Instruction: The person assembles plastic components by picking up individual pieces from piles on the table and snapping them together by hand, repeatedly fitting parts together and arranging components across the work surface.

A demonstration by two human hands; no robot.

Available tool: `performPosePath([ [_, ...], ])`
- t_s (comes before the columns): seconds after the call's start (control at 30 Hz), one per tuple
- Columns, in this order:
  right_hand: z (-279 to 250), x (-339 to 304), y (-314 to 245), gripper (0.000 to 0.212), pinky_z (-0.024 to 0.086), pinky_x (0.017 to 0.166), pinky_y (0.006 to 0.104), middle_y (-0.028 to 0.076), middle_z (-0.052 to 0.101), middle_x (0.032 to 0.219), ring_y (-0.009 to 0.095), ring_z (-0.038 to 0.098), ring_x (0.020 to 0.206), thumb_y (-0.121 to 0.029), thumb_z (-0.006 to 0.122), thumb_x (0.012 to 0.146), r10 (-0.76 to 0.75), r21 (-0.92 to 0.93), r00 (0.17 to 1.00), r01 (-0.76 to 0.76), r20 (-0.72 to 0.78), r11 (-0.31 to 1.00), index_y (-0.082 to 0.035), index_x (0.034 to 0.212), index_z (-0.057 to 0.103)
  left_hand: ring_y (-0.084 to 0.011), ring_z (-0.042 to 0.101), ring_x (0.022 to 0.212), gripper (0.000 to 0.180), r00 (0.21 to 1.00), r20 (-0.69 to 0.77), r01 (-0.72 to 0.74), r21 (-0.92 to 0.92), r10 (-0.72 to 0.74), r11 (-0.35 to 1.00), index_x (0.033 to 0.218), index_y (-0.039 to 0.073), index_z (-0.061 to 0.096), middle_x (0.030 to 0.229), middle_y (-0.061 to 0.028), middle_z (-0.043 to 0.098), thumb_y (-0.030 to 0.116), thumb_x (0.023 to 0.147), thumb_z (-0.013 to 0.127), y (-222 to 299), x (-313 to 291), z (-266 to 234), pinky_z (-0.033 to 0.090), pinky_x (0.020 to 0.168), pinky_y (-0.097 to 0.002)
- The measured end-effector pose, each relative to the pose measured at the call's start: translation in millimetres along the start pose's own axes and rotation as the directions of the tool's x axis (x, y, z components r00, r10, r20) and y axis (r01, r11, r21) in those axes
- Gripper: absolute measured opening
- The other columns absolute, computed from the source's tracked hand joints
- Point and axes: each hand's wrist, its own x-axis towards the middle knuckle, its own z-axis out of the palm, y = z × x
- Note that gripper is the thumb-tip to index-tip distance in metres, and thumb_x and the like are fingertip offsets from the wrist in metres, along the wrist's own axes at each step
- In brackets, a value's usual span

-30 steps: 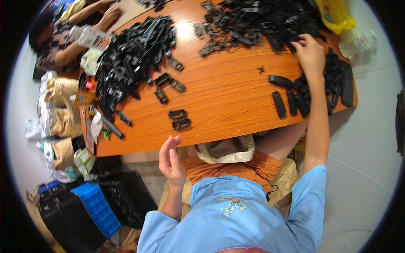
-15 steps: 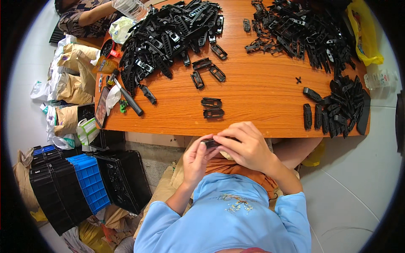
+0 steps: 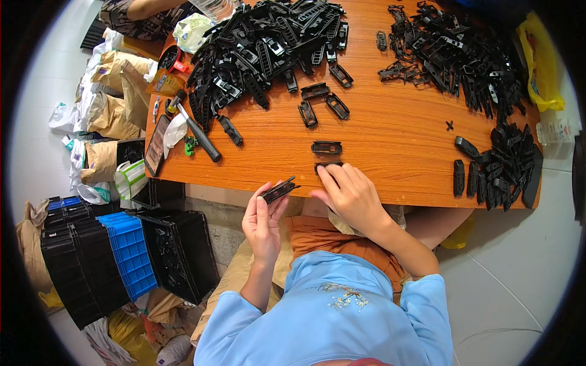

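Note:
Before the table's front edge, my left hand (image 3: 264, 216) pinches a narrow black plastic part (image 3: 279, 190) between thumb and fingers, its thin end pointing to the upper right. My right hand (image 3: 349, 194) reaches over the edge, with its fingertips on a black plastic frame (image 3: 320, 165) that they partly cover. Just beyond lies a similar rectangular frame (image 3: 326, 147). Farther up the table are a few more loose frames (image 3: 337, 106), near a large heap of black plastic parts (image 3: 262, 55).
Other black heaps lie at the far right (image 3: 448, 49) and near right (image 3: 506, 161). On the left are a hammer (image 3: 201, 137), a phone (image 3: 157, 146) and a pouch (image 3: 163, 83). Black and blue crates (image 3: 127, 256) stand beside me. Another person's arm (image 3: 149, 7) shows at the far left.
My hands were together around a black part. Now they are apart: the left holds a part to the left, the right has moved onto a frame on the table. The view has shifted slightly.

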Motion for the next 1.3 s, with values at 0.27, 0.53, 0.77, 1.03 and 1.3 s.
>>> performPosePath([
  [0.27,-23,-44,5,0.025,0.041,0.055,0.0282,0.006,0.056,0.083,0.018,0.052,0.068,-0.005,0.062,0.064,-0.102,-0.070,0.995,0.100,-0.020,0.993,-0.001,0.088,0.061,-0.0239,0.055,0.104,0.035,0.995,0.102,0.023,-0.020,-0.021,1.000,0.118,-0.007,0.041,0.115,-0.0204,0.051,0.018,0.094,0.039,-7,4,20,0.047,0.089,-0.0296],
  [0.53,-33,-58,7,0.012,0.047,0.062,0.0246,0.009,0.054,0.092,0.012,0.055,0.072,-0.001,0.052,0.084,0.697,0.866,0.705,-0.261,-0.131,0.427,0.002,0.095,0.050,-0.0220,0.052,0.106,0.036,0.957,0.242,0.179,-0.052,-0.162,0.982,0.121,-0.007,0.040,0.115,-0.0178,0.050,0.015,0.093,0.041,-30,3,66,0.044,0.093,-0.0320],
  [0.77,-45,-56,9,0.012,0.042,0.071,0.0217,0.009,0.045,0.101,0.010,0.049,0.080,-0.003,0.051,0.084,0.713,0.970,0.695,-0.097,-0.094,0.223,0.000,0.096,0.051,-0.0173,0.055,0.100,0.036,0.895,0.366,0.294,-0.053,-0.255,0.954,0.122,-0.005,0.043,0.111,-0.0140,0.054,0.017,0.093,0.042,-37,-6,98,0.044,0.089,-0.0316],
  [1.03,-41,-65,18,0.010,0.039,0.078,0.0236,0.008,0.032,0.115,0.009,0.041,0.091,-0.005,0.053,0.083,0.729,0.956,0.668,-0.091,-0.149,0.279,-0.002,0.093,0.054,-0.0158,0.054,0.100,0.036,0.883,0.377,0.305,-0.011,-0.278,0.952,0.122,-0.005,0.042,0.115,-0.0144,0.053,0.017,0.093,0.043,-39,-13,110,0.044,0.089,-0.0295],
  [1.3,-35,-68,18,0.011,0.039,0.081,0.0254,0.009,0.031,0.118,0.009,0.041,0.092,-0.005,0.051,0.084,0.733,0.975,0.652,0.044,-0.193,0.218,-0.003,0.095,0.053,-0.0143,0.055,0.099,0.036,0.891,0.363,0.291,0.004,-0.273,0.957,0.121,-0.005,0.043,0.112,-0.0122,0.054,0.017,0.093,0.043,-36,-16,117,0.045,0.087,-0.0279],
])
